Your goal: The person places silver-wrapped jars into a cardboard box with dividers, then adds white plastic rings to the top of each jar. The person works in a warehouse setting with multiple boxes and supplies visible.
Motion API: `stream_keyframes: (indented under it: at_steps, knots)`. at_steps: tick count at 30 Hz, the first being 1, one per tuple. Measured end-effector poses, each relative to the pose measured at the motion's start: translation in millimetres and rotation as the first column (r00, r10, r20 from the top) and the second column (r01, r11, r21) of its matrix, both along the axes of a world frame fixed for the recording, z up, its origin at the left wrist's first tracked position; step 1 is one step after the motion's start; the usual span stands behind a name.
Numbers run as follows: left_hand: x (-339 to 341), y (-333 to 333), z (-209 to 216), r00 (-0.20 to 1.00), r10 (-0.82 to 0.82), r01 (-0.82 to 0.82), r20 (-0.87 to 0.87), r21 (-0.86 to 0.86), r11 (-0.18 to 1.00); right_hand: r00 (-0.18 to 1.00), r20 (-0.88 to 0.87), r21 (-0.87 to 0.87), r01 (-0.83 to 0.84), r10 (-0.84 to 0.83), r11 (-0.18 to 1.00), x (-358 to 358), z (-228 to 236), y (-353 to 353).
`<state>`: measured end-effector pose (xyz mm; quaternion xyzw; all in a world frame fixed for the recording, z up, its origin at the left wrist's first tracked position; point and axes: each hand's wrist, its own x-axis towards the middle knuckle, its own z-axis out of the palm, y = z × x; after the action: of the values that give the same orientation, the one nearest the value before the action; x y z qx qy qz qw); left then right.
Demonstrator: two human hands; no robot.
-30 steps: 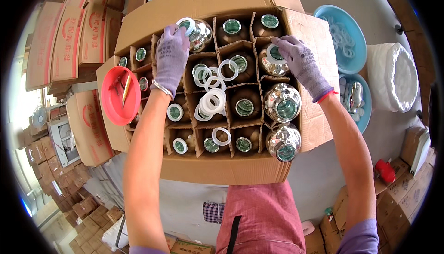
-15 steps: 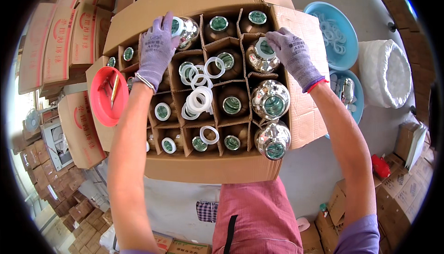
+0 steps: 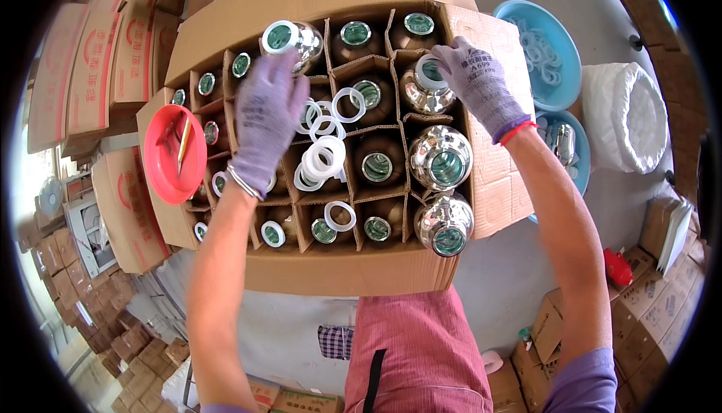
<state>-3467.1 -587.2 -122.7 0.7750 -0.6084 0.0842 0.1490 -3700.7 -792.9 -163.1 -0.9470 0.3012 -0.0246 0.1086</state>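
My right hand (image 3: 479, 81), in a grey-purple glove, pinches the edge of a white plastic ring (image 3: 432, 72) at the mouth of a silver glass flask liner (image 3: 428, 97). My left hand (image 3: 271, 108), gloved alike and slightly blurred, is over the carton's dividers with thumb and fingers apart. Nothing shows in it. Just beyond its fingertips, another silver liner (image 3: 307, 46) leans in its cell, a white ring (image 3: 279, 36) around its mouth. Several loose white rings (image 3: 323, 156) lie on the liners and dividers in the middle. The cardboard carton (image 3: 338, 272) holds rows of liners.
A pink bowl (image 3: 154, 176) with tools sits on the carton's left flap. To the right stand a blue basin (image 3: 569, 86) of rings, a second blue basin (image 3: 583, 176) with a silver liner, and a white-lined bin (image 3: 611, 120). Stacked boxes (image 3: 83, 82) line the left.
My left hand has come away from the ring on the far-left silver liner and moved nearer to me. My right hand stays at its ring, shifted slightly.
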Motion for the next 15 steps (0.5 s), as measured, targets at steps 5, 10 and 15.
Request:
stream_keyframes:
  at_steps: [5,10,15]
  knots:
    - [-41.9,-5.3,-26.7,0.976,-0.01,0.065,-0.217,0.244,0.968,0.991,-0.031,-0.062,-0.134,0.132,0.989,-1.3,6.1,11.9]
    - [-38.4,-29.9,-44.6,0.997,0.045,-0.01,-0.065,0.461,0.888,0.912,0.338,0.08,-0.272,0.231,0.959,-17.0,-16.6,-0.6]
    - [-31.2,-25.7,-53.9,0.998,-0.037,0.055,-0.05,0.456,0.888,0.91,0.392,0.147,-0.207,0.135,0.967,-18.5,-18.6,-2.2]
